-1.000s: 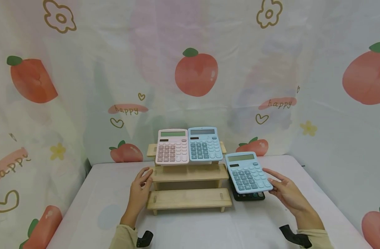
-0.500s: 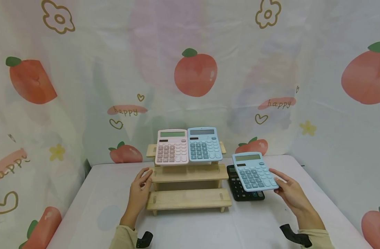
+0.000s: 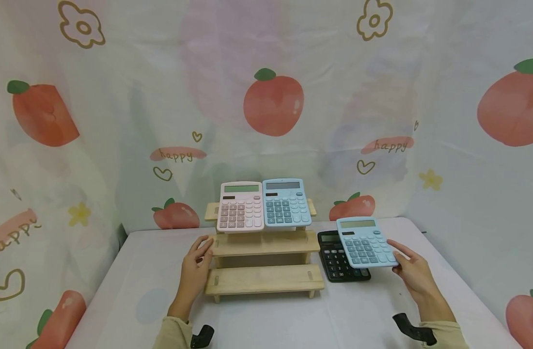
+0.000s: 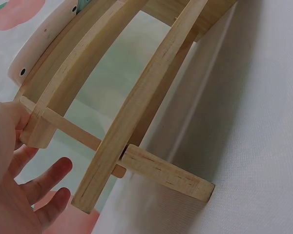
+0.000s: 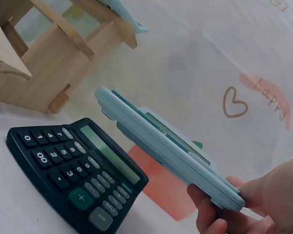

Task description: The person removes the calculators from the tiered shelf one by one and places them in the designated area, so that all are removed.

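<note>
At the left end of the wooden rack, the left hand pinches the middle shelf. Right of the rack, the right hand grips a blue calculator by its edge, raised over a black calculator on the counter. A pink calculator and second blue one lean side by side on the rack's top.

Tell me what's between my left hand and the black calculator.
The wooden rack stands between your left hand and the black calculator, as the head view shows; the hand touches its left end.
</note>
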The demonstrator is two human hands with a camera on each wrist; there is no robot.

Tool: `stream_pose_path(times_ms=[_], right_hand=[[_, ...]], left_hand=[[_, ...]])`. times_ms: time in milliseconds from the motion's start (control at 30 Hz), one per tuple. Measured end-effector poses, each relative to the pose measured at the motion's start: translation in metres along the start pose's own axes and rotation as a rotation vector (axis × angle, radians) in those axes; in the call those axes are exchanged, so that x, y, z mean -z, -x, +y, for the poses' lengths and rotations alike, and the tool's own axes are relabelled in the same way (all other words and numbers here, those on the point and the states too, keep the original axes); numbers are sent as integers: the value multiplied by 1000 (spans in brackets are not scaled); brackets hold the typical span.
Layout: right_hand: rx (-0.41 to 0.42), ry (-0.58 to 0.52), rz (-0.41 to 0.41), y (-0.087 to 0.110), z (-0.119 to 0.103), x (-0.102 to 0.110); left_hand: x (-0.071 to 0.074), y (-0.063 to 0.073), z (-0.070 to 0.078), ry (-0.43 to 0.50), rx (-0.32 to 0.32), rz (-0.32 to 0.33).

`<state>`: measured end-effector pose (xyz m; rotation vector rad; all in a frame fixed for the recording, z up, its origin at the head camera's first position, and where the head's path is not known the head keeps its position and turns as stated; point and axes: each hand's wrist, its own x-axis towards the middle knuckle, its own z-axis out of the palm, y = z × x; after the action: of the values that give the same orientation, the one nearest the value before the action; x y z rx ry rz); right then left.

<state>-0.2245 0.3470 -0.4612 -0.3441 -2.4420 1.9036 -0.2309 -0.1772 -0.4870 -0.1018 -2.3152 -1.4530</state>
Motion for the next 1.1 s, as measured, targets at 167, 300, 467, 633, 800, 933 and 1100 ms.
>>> stream_pose_path(times_ms=[167,300,467,633,800,933,1100], right_hand=[[-83,-47,83,-4,6,4],[-113,-104,122,-7,11,8],[-135,-186,128,-9,17,13],[-196,-282,138,-14,24,20],[-249,-332,173,-19,30,26],[-279,-360,181,-20,33,30],[-291,-368,165,-21,38,32]], left_hand=[[0,0,-1,-3,-16,4],[0,0,-2,-7,-29,11],[0,0,-1,-10,-14,4],[0,0,1,-9,-6,-4],[1,0,1,-9,-4,-6],[0,0,0,-17,-4,-6],[-1,1,0,-25,-25,13]])
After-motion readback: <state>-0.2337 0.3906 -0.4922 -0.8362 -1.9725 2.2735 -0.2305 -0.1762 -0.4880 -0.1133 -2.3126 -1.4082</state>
